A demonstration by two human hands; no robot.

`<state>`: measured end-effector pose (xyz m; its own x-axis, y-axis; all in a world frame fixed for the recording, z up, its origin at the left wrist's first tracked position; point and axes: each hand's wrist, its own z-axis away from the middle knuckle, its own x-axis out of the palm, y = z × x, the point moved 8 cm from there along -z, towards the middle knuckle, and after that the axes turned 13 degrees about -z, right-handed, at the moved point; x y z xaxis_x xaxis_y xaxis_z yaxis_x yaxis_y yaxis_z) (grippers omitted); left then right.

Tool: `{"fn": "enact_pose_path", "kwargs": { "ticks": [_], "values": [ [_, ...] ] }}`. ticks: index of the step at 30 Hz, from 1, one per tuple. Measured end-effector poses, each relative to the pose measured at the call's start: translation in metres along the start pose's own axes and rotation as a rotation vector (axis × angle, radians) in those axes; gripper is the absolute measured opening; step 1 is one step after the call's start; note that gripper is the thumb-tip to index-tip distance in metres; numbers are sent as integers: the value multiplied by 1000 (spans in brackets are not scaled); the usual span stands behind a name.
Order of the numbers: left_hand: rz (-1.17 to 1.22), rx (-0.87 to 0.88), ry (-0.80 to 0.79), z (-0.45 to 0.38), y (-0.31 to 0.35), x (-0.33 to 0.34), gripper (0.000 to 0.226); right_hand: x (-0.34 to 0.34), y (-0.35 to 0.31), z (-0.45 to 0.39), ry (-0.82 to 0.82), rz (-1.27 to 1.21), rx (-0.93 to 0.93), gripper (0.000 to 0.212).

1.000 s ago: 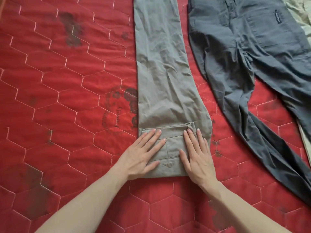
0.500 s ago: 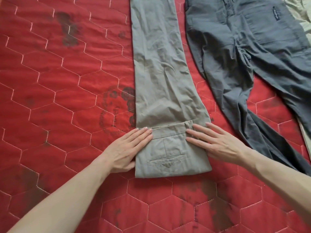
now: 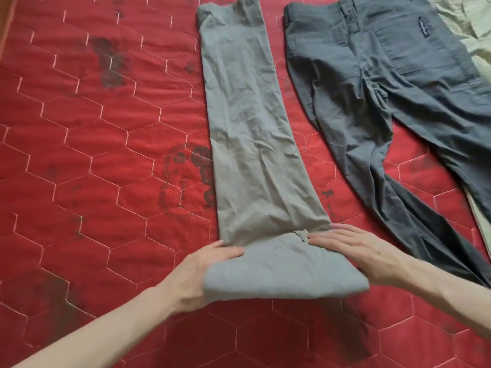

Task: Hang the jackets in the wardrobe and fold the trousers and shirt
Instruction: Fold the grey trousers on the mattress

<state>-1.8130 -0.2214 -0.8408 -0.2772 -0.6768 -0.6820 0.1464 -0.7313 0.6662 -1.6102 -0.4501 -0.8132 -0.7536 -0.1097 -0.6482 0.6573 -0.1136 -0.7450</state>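
Light grey trousers lie lengthwise down the middle of the red quilted bed cover, folded leg on leg. Their near end is doubled over into a thick fold and is raised a little off the cover. My left hand grips the left side of that fold, thumb on top and fingers beneath. At the fold's right side, my right hand holds it with its fingers laid over the top and the thumb hidden under the cloth. Dark grey trousers are spread flat to the right.
A pale beige garment shows at the top right corner, partly under the dark grey trousers. The red cover has dark printed marks left of the light trousers. Bare cover stretches to the left.
My hands went from pressing flat on the fold to its two sides and took hold of it. The fold has lifted and rolled away from me.
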Motion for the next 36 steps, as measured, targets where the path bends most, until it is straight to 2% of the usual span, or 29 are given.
{"fn": "enact_pose_path", "kwargs": {
  "ticks": [2,4,6,8,10,12,13,15,18,21,26,31,33,35,36],
  "values": [
    [323,-187,-14,8,2,14,45,2,-2,15,173,-204,141,51],
    [403,-353,82,8,6,13,41,9,-1,29,364,-356,317,31],
    [517,-370,157,1,14,7,45,17,3,32,510,-470,476,13],
    [680,-443,228,-7,8,4,44,19,7,29,637,-524,577,34],
    [911,-617,264,-10,-6,7,29,18,11,20,738,-591,636,44],
    [1154,-731,274,-12,-13,12,49,16,18,9,819,-627,667,44],
    [1182,-736,255,-13,-13,13,56,15,22,4,848,-615,679,44],
    [1050,-696,223,-19,-12,14,51,9,29,-8,880,-538,695,46],
    [717,-658,271,-24,-13,12,25,-1,39,-24,886,-430,704,48],
    [645,-669,356,-25,-13,11,21,-4,56,-33,803,-345,780,43],
    [563,-687,396,-20,-14,11,17,-5,65,-38,683,-166,915,50],
    [166,-676,436,-12,-12,-1,28,-7,57,-39,699,-139,919,34],
    [154,-694,473,-11,-4,3,29,-11,54,-39,704,-149,870,30],
    [153,-729,564,-8,6,6,51,-22,51,-37,793,-98,796,35],
    [66,-719,621,-7,13,3,60,-30,49,-33,881,-78,770,42]
  ]
}}
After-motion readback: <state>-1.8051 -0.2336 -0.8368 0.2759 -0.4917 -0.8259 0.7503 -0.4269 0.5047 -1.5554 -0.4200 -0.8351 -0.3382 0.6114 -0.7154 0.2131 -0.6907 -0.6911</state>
